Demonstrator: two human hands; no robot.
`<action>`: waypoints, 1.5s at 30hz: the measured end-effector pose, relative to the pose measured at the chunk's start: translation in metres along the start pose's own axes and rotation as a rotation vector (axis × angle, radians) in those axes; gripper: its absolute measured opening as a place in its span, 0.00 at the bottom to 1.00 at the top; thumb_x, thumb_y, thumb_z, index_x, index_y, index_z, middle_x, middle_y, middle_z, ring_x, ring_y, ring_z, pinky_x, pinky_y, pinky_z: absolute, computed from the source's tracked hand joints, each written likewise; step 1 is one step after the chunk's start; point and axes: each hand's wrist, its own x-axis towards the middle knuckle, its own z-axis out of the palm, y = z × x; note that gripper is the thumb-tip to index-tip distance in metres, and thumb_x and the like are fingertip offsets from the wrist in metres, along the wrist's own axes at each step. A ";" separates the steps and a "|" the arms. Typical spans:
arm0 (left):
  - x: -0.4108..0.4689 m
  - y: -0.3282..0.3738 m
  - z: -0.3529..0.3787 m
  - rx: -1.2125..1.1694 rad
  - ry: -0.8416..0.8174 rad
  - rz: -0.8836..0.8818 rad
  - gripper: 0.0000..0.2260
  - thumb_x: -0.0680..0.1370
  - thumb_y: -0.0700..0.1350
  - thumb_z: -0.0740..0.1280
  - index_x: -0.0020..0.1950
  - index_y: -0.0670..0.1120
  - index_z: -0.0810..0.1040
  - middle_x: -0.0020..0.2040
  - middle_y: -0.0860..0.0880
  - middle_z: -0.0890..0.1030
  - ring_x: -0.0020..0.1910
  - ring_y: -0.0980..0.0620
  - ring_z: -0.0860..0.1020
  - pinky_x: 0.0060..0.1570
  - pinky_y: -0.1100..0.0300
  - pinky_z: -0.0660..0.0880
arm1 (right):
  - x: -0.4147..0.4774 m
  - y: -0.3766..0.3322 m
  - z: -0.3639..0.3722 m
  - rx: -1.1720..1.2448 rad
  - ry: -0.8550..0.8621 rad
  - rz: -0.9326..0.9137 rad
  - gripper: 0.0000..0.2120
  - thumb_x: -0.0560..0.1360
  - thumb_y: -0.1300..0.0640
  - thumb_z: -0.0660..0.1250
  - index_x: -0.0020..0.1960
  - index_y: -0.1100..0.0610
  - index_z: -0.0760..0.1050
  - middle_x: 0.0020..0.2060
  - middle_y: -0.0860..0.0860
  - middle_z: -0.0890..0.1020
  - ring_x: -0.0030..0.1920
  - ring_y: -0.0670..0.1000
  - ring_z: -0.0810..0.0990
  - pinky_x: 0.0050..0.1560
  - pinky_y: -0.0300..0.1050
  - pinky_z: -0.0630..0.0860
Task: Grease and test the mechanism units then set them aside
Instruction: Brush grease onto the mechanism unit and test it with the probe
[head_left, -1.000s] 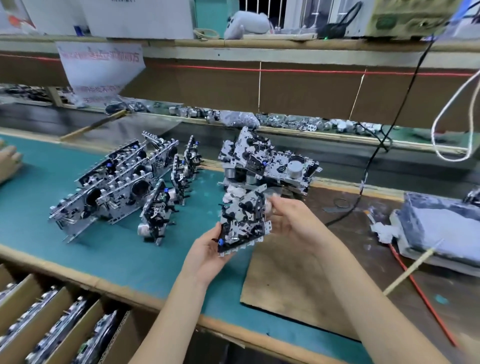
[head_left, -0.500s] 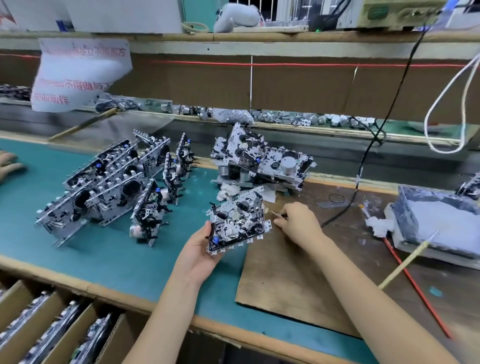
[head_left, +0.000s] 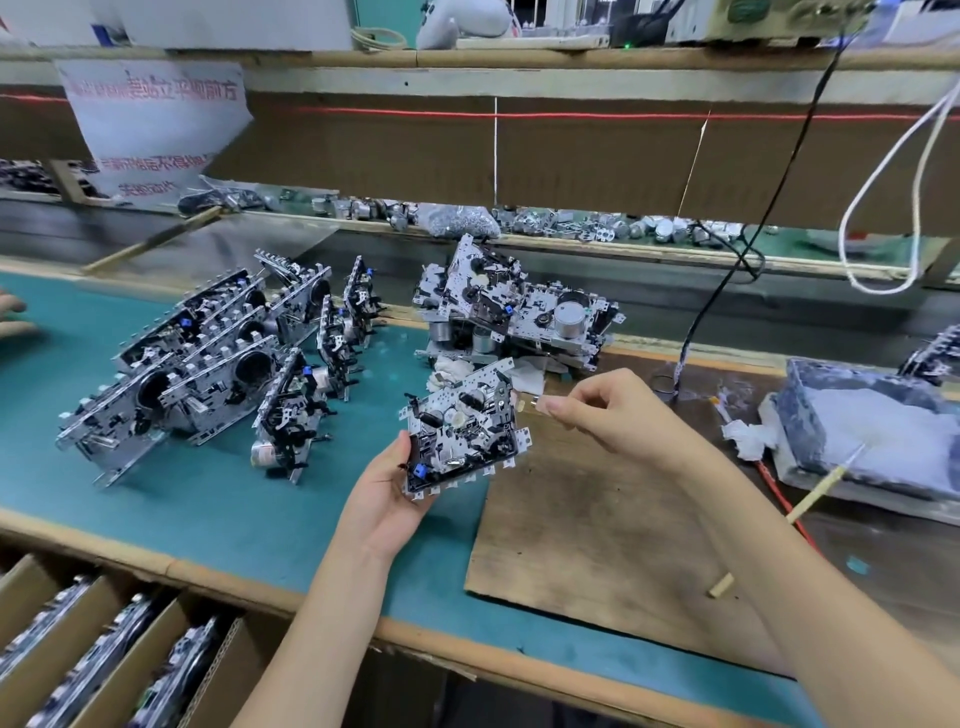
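Head view.

- The left hand (head_left: 384, 499) grips one mechanism unit (head_left: 462, 431) by its lower left corner, with the thumb on the face and the fingers curled beneath.
- The unit is held in the air, face tilted up, over the far left corner of the brown board (head_left: 597, 519).
- The right hand (head_left: 618, 410) is above the board's far edge. Thumb and forefinger are pinched together on a small pale item (head_left: 536, 402), too small to identify, whose tip is just beside the unit's right edge.
- A pile of units (head_left: 519, 317) lies just beyond the board.
- Rows of standing units (head_left: 208, 358) are well left of the board.
- A grease tray (head_left: 872, 431) sits right of the board, with a stick (head_left: 823, 486) resting on it.

Judgement: the step looks like greasing or checking this one unit. The pile suggests plenty remains.

To do it well:
- Keep the left grip on the frame edge, clear of gears and springs.
- Steady the unit before contact.
- Touch only the intended point, and sparingly.
- Work the mechanism and confirm free movement before standing the unit with the rows.
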 end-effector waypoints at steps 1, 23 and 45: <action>0.000 0.000 0.001 0.001 -0.001 0.002 0.13 0.70 0.45 0.62 0.39 0.43 0.86 0.44 0.46 0.85 0.40 0.51 0.84 0.36 0.60 0.81 | 0.000 -0.001 0.001 -0.019 -0.005 -0.005 0.19 0.74 0.50 0.67 0.31 0.61 0.73 0.21 0.47 0.65 0.20 0.43 0.60 0.25 0.31 0.59; -0.003 0.001 0.003 0.086 -0.014 0.037 0.18 0.78 0.43 0.57 0.40 0.44 0.86 0.43 0.46 0.85 0.39 0.51 0.84 0.33 0.61 0.80 | 0.003 0.006 0.005 0.019 -0.050 0.052 0.19 0.74 0.50 0.68 0.30 0.61 0.74 0.19 0.46 0.65 0.20 0.43 0.59 0.23 0.32 0.59; -0.002 0.000 0.004 0.190 -0.096 0.064 0.14 0.72 0.46 0.60 0.43 0.45 0.86 0.43 0.46 0.85 0.40 0.51 0.84 0.36 0.61 0.80 | 0.016 -0.049 0.052 -1.110 -0.221 -0.366 0.55 0.65 0.34 0.67 0.76 0.58 0.39 0.63 0.56 0.70 0.63 0.58 0.68 0.68 0.70 0.40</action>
